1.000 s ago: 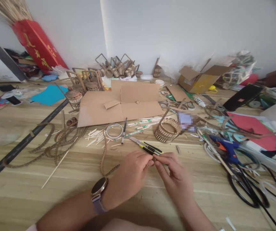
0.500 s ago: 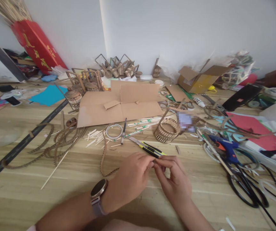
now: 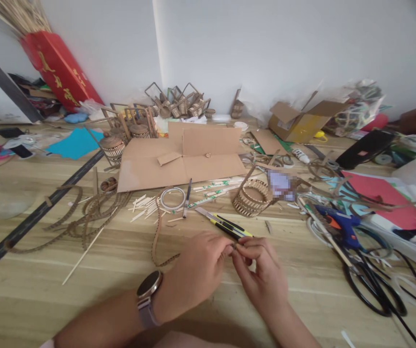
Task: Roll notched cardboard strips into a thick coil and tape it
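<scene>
pinching tiny brown piece [image 3: 234,246], left hand [image 3: 193,270] and right hand [image 3: 262,278] fingers clenched on it, knife [image 3: 226,225] beyond

Tiny brown scrap [image 3: 234,246], pinched between fingers [image 3: 226,250] (mostly hidden, shape unclear).

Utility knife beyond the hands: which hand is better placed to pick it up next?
Probably the right hand. The utility knife has its yellow-and-black handle end just past that hand's fingertips, while the left hand sits nearer the grey blade end. Both pinch a small piece, so one must let go.
</scene>
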`<state>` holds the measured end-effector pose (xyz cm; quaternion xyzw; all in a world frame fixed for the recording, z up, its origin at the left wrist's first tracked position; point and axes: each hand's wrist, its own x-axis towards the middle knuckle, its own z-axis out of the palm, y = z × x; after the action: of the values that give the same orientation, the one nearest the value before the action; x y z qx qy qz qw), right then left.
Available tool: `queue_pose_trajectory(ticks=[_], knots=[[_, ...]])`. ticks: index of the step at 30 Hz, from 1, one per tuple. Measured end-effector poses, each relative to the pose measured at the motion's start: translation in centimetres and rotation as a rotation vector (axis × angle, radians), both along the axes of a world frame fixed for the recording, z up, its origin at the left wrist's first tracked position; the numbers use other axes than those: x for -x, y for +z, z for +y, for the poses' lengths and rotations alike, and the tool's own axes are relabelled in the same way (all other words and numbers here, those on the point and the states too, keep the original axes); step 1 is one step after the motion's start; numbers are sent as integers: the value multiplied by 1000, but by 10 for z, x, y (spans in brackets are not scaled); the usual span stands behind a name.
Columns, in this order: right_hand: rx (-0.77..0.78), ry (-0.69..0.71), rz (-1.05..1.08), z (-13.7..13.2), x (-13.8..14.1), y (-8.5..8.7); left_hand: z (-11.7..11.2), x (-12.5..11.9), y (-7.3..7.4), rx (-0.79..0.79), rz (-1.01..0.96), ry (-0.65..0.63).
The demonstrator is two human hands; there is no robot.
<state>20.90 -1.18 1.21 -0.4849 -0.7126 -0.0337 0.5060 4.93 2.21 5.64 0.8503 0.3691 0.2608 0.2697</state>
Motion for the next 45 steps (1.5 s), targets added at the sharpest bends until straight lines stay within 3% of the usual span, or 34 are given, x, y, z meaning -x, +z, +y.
queue_pose_trajectory(ticks=[10, 13, 19, 25, 28, 32, 40, 45], knots=[[-66, 37, -61, -1, 2, 1, 1, 1, 0, 100, -49, 8], [-52, 30, -19, 0, 1, 2, 9, 3, 2, 286, -114, -45], [-80, 52, 13, 0, 1, 4, 24, 4, -1, 844, -448, -168], [-166, 39, -41, -1, 3, 7, 23, 1, -4, 1079, -563, -153], [-215, 36, -65, -1, 4, 5, 22, 0, -6, 1080, -588, -132], [-210, 61, -64, 0, 4, 3, 26, 3, -5, 929, -536, -127], [111, 241, 27, 6, -12, 10, 41, 13, -3, 737, -205, -193], [217, 350, 32, 10, -17, 9, 44, 14, 1, 731, -143, -206]])
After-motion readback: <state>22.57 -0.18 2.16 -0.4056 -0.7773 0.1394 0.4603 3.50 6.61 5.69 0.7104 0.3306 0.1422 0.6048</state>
